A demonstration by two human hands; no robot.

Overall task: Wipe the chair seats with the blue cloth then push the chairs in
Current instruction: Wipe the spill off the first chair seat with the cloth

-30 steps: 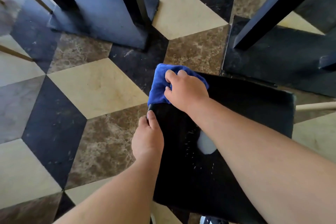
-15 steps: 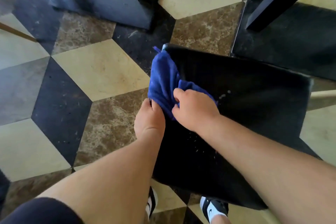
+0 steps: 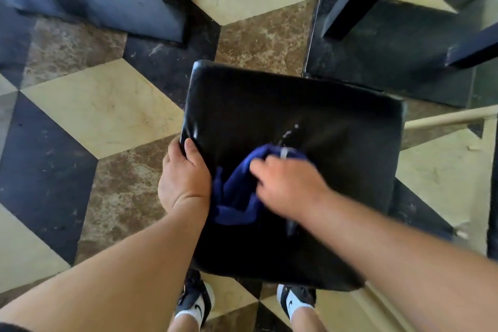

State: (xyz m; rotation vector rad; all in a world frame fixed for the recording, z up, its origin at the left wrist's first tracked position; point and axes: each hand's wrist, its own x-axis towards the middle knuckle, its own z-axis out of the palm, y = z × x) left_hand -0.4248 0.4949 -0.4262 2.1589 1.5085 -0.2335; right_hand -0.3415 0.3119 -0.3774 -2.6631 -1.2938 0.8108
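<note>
We saw two bare forearms that ended in a bare left hand (image 3: 184,180) and a bare right hand (image 3: 289,186), the right one smeared by motion blur. At the lower left corner a sliver of dark sleeve (image 3: 8,328) edged the left arm. Lower down we made out black trainers, a left shoe (image 3: 192,291) and a right shoe (image 3: 307,295). Each showed a white sock, left (image 3: 192,312) and right (image 3: 295,306), marked with a small black swoosh, and bare lower legs met the frame's bottom edge.

Crumpled blue cloth (image 3: 237,197) on black padded chair seat (image 3: 310,105), lightly smeared
</note>
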